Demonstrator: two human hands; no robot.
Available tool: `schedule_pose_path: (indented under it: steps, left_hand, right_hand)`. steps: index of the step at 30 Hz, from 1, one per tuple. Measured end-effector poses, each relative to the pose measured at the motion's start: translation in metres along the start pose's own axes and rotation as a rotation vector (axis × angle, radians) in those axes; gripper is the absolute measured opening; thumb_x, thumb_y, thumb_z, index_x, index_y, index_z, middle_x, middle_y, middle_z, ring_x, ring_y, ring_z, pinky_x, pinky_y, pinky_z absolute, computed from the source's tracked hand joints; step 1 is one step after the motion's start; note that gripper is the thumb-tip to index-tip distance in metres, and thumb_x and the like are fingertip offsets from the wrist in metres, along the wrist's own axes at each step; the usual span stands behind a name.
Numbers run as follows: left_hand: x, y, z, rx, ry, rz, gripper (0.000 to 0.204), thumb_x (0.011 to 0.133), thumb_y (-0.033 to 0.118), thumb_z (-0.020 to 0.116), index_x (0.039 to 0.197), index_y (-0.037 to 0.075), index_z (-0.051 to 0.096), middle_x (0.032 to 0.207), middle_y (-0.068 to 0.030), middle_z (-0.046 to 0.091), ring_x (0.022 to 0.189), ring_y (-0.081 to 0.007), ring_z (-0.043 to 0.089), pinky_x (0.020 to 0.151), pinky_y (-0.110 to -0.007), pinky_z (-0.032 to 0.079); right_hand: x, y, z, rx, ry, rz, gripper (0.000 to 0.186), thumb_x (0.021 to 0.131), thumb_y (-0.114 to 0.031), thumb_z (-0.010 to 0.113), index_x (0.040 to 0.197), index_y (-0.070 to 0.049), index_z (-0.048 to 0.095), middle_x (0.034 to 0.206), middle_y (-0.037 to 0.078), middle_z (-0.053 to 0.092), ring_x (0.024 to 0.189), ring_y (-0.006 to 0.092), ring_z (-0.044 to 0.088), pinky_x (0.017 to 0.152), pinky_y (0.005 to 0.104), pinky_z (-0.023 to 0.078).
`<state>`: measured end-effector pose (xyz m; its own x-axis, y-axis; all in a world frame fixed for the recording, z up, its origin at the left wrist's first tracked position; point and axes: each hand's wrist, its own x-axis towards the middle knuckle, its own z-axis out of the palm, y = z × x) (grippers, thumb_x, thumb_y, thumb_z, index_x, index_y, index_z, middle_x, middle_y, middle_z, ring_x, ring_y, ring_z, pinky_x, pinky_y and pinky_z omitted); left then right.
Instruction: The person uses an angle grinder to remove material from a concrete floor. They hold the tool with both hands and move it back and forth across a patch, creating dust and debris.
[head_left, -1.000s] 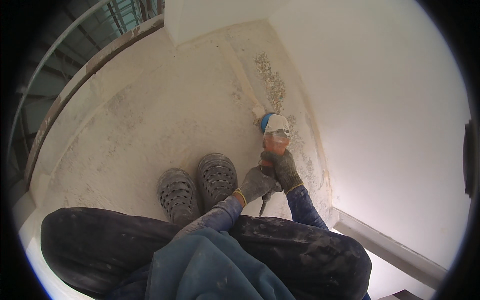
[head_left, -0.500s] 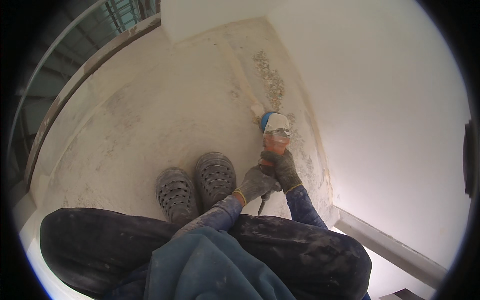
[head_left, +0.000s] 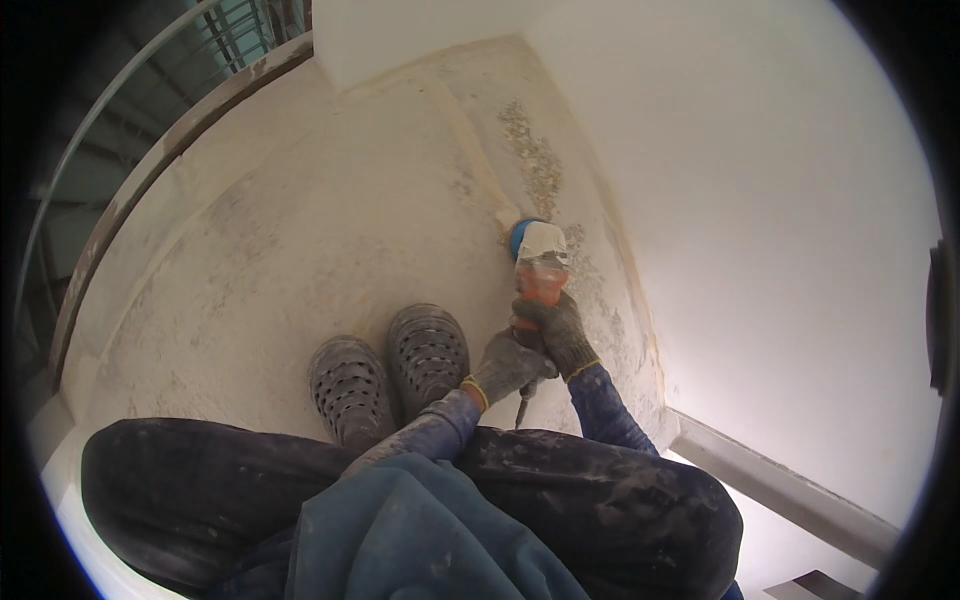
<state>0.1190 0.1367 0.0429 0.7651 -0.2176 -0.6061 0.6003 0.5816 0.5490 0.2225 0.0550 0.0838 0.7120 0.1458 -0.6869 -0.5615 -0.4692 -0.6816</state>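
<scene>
An orange angle grinder (head_left: 543, 283) with a pale taped head and a blue disc guard (head_left: 519, 238) rests its head on the dusty floor (head_left: 330, 220). My left hand (head_left: 507, 366), in a grey knit glove, wraps round its rear end, where a dark cord (head_left: 522, 405) hangs down. Farther forward, my right hand (head_left: 563, 332), gloved alike, grips the orange body. The disc's working face is hidden beneath the head. Just beyond the tool lies a rough strip of chipped, speckled floor (head_left: 537, 165), and a pale smooth band runs beside it.
A white wall (head_left: 760, 220) rises close on the right. My grey clogs (head_left: 428, 345) stand left of the tool. On the far left, a raised floor edge (head_left: 130, 210) borders a metal railing (head_left: 85, 125) with a drop behind it. A pale ledge (head_left: 780, 485) lies at lower right.
The grinder and both hands have shifted slightly to the left, with the head a touch farther forward. Both hands keep their grip.
</scene>
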Motion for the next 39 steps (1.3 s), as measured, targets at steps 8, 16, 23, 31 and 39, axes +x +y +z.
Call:
schedule_pose_path:
  steps: [8,16,23,31,39]
  left_hand:
    - [0.001,0.007,-0.005,-0.046,-0.040,-0.062,0.025,0.076,0.005,0.086,0.092,0.000,0.067,0.066,-0.0081,0.069,0.046,-0.0185,0.063,0.042,-0.034,0.050]
    - [-0.002,-0.002,-0.001,0.061,-0.072,0.017,0.019,0.077,0.011,0.085,0.084,0.003,0.069,0.064,-0.0070,0.069,0.046,-0.0182,0.063,0.043,-0.034,0.049]
    - [0.004,-0.001,-0.004,0.006,-0.044,0.007,0.020,0.077,0.010,0.086,0.083,0.003,0.069,0.064,-0.0073,0.069,0.046,-0.0184,0.063,0.043,-0.034,0.049]
    - [0.004,0.005,-0.005,0.045,-0.062,0.011,0.023,0.075,0.011,0.089,0.082,0.003,0.069,0.067,-0.0082,0.070,0.048,-0.0180,0.064,0.045,-0.035,0.051]
    - [0.014,0.015,-0.019,0.027,-0.049,0.027,0.021,0.078,0.012,0.087,0.085,0.003,0.070,0.068,-0.0073,0.071,0.053,-0.0159,0.066,0.048,-0.032,0.052]
  right_hand:
    - [0.005,-0.007,0.007,-0.027,-0.015,0.038,0.047,0.080,-0.016,0.087,0.120,-0.002,0.069,0.097,0.009,0.073,0.079,0.0204,0.073,0.068,0.0355,0.061]
    - [-0.003,0.001,-0.002,-0.001,0.008,0.046,0.047,0.080,-0.017,0.087,0.121,-0.002,0.069,0.096,0.008,0.073,0.080,0.0207,0.073,0.068,0.0347,0.062]
    - [0.003,-0.007,0.002,-0.004,-0.052,0.036,0.050,0.080,-0.017,0.088,0.123,-0.002,0.068,0.100,0.008,0.072,0.081,0.0201,0.073,0.068,0.0350,0.062]
    - [0.004,-0.004,0.001,-0.009,-0.004,0.001,0.050,0.081,-0.018,0.087,0.123,-0.002,0.067,0.100,0.008,0.072,0.083,0.0205,0.073,0.070,0.0364,0.063]
    - [0.016,-0.028,0.018,-0.072,-0.052,0.004,0.051,0.081,-0.019,0.088,0.124,-0.002,0.067,0.103,0.009,0.072,0.082,0.0210,0.073,0.069,0.0364,0.064]
